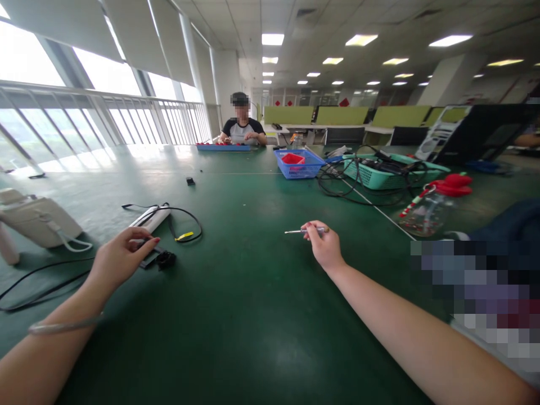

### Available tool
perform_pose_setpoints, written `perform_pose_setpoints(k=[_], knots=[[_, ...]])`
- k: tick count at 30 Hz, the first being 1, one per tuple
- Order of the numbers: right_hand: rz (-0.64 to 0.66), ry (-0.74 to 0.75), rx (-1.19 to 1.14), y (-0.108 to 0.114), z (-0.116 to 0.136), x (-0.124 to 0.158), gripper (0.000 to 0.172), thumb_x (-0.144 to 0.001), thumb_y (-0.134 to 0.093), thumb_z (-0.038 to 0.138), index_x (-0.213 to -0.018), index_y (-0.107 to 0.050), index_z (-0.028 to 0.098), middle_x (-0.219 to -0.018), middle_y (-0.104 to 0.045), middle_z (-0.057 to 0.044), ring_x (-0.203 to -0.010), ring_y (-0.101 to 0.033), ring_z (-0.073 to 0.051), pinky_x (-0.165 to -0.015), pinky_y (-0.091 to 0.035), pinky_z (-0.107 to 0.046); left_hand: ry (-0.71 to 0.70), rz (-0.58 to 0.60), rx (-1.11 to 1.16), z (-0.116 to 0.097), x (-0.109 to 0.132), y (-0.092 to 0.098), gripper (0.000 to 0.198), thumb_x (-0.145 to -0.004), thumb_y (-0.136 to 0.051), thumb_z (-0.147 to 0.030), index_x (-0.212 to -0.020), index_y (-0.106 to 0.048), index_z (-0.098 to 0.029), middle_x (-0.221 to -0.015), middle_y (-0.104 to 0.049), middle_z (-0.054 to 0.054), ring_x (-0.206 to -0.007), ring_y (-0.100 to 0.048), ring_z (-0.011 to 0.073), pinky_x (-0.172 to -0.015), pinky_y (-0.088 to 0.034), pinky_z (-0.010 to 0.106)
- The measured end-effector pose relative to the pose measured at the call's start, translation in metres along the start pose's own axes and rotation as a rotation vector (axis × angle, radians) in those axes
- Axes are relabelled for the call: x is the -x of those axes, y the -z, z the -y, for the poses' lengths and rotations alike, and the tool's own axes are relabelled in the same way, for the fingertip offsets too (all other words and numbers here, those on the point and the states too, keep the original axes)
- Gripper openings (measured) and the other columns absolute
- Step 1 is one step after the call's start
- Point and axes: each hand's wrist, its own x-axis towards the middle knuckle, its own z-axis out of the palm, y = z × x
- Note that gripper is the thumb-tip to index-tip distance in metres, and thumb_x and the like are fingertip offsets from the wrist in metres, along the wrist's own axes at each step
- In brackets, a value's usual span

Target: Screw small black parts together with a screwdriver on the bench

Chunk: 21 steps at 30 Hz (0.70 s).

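Note:
My right hand pinches a small screwdriver, its thin metal shaft pointing left above the green table. On the left, my left hand is curled at a dark grey flat piece; what lies between thumb and fingers is partly hidden. A bundled black cable touches the table beside that piece. Just beyond the hand are a white power strip and a looped black cord with a yellow tag.
A beige bag stands far left. Beyond my right hand are a blue basket, a green basket with tangled cables, and a red-lidded bottle. A small black block lies mid-table. Another person sits opposite.

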Motion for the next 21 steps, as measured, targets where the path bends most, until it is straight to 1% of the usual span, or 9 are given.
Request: perform_pose_setpoints(k=[3, 5, 7, 9, 11, 14, 16, 18, 21], knots=[[0.007, 0.004, -0.004, 0.0, 0.002, 0.001, 0.033, -0.09, -0.048, 0.044, -0.082, -0.067, 0.019, -0.067, -0.066, -0.003, -0.064, -0.062, -0.018, -0.063, -0.047, -0.028, -0.078, 0.078, 0.076, 0.006, -0.001, -0.003, 0.045, -0.078, -0.053, -0.055, -0.11, -0.061, -0.025, -0.081, -0.066, -0.004, -0.062, -0.055, 0.0132, -0.059, -0.04, 0.021], [0.013, 0.007, -0.001, 0.002, 0.004, 0.001, 0.033, -0.09, -0.048, 0.044, -0.082, -0.068, 0.019, -0.068, -0.066, -0.003, -0.066, -0.063, -0.018, -0.064, -0.047, -0.028, -0.132, 0.109, 0.111, 0.011, -0.003, -0.005, 0.045, -0.078, -0.052, -0.054, -0.111, -0.062, -0.024, -0.092, -0.067, -0.002, -0.066, -0.055, 0.0137, -0.061, -0.043, 0.022], [0.015, 0.01, 0.005, 0.003, 0.005, 0.001, 0.034, -0.09, -0.047, 0.044, -0.082, -0.068, 0.019, -0.069, -0.066, -0.003, -0.066, -0.063, -0.018, -0.065, -0.047, -0.029, -0.193, 0.125, 0.164, 0.015, -0.004, -0.005, 0.047, -0.079, -0.05, -0.054, -0.114, -0.061, -0.024, -0.109, -0.065, 0.0, -0.078, -0.058, 0.0159, -0.069, -0.047, 0.023], [0.012, 0.01, 0.003, 0.004, 0.006, 0.001, 0.034, -0.09, -0.047, 0.045, -0.082, -0.068, 0.019, -0.069, -0.066, -0.004, -0.066, -0.063, -0.019, -0.064, -0.047, -0.029, -0.243, 0.166, 0.203, 0.016, -0.004, -0.004, 0.047, -0.08, -0.048, -0.053, -0.115, -0.061, -0.025, -0.12, -0.061, 0.002, -0.091, -0.059, 0.0182, -0.079, -0.048, 0.025], [0.013, 0.009, 0.0, 0.004, 0.007, 0.001, 0.034, -0.09, -0.047, 0.045, -0.082, -0.068, 0.019, -0.068, -0.066, -0.004, -0.066, -0.063, -0.018, -0.064, -0.047, -0.029, -0.275, 0.232, 0.205, 0.016, -0.002, -0.002, 0.047, -0.08, -0.048, -0.052, -0.116, -0.061, -0.024, -0.12, -0.061, 0.003, -0.093, -0.059, 0.0192, -0.082, -0.048, 0.026], [0.024, 0.008, 0.0, 0.004, 0.007, 0.001, 0.034, -0.09, -0.047, 0.044, -0.082, -0.068, 0.018, -0.068, -0.066, -0.003, -0.066, -0.062, -0.018, -0.064, -0.047, -0.029, -0.302, 0.299, 0.111, 0.014, 0.0, 0.001, 0.052, -0.079, -0.052, -0.053, -0.121, -0.06, -0.023, -0.104, -0.067, 0.004, -0.076, -0.059, 0.0183, -0.072, -0.049, 0.027], [0.033, 0.006, -0.004, 0.004, 0.006, 0.001, 0.034, -0.09, -0.047, 0.044, -0.082, -0.067, 0.018, -0.069, -0.065, -0.004, -0.066, -0.062, -0.018, -0.063, -0.047, -0.029, -0.334, 0.3, 0.046, 0.013, 0.0, 0.001, 0.052, -0.079, -0.052, -0.054, -0.12, -0.062, -0.024, -0.104, -0.068, 0.003, -0.07, -0.057, 0.0177, -0.068, -0.048, 0.028], [0.043, 0.003, -0.009, 0.004, 0.005, 0.001, 0.034, -0.09, -0.048, 0.044, -0.083, -0.067, 0.018, -0.069, -0.065, -0.004, -0.065, -0.061, -0.018, -0.063, -0.048, -0.029, -0.368, 0.308, 0.012, 0.013, -0.001, 0.0, 0.048, -0.079, -0.052, -0.055, -0.117, -0.065, -0.027, -0.113, -0.067, 0.002, -0.076, -0.059, 0.0188, -0.073, -0.048, 0.029], [0.055, 0.002, -0.018, 0.004, 0.004, 0.001, 0.034, -0.09, -0.048, 0.045, -0.082, -0.067, 0.018, -0.068, -0.065, -0.004, -0.064, -0.061, -0.018, -0.061, -0.048, -0.029, -0.386, 0.353, -0.008, 0.013, -0.003, -0.003, 0.047, -0.078, -0.055, -0.056, -0.114, -0.067, -0.029, -0.118, -0.067, 0.0, -0.097, -0.061, 0.0228, -0.088, -0.046, 0.031]])
